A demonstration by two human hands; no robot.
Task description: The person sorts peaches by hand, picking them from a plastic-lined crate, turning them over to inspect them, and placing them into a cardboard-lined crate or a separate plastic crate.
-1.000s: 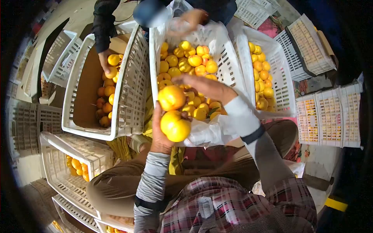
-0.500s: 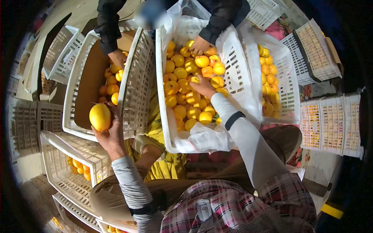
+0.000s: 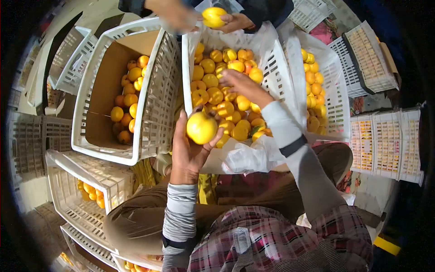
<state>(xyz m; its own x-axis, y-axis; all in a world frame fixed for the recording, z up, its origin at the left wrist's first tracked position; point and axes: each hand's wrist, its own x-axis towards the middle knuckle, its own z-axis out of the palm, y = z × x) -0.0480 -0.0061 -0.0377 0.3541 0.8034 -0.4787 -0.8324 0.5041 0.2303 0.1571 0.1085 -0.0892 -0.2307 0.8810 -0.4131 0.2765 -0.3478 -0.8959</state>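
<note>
A yellow fruit [image 3: 201,128] rests in my left hand [image 3: 190,156], whose fingers curl round it over the near left part of the middle crate [image 3: 186,90]. My right hand [image 3: 244,85] is above the fruit in that crate, palm down, with its fingers spread and nothing held. Many yellow and orange fruits [image 3: 225,109] fill the middle crate, which is lined with clear plastic [image 3: 247,156]. To the left stands a white crate [image 3: 136,154] lined with cardboard [image 3: 102,95], with several fruits [image 3: 129,99] along its right side.
Across the crates, a co-worker's hand [image 3: 238,22] holds a yellow fruit [image 3: 214,17]; the other hand [image 3: 174,13] is blurred. Another plastic-lined crate [image 3: 337,90] of fruit stands at the right. Stacked crates [image 3: 385,145] are farther right, and more crates [image 3: 81,195] stand at the lower left.
My left hand has moved right with a yellow fruit, from the left crate to the middle one. My right hand has lifted off the fruit. The co-worker's hands have left the crates.
</note>
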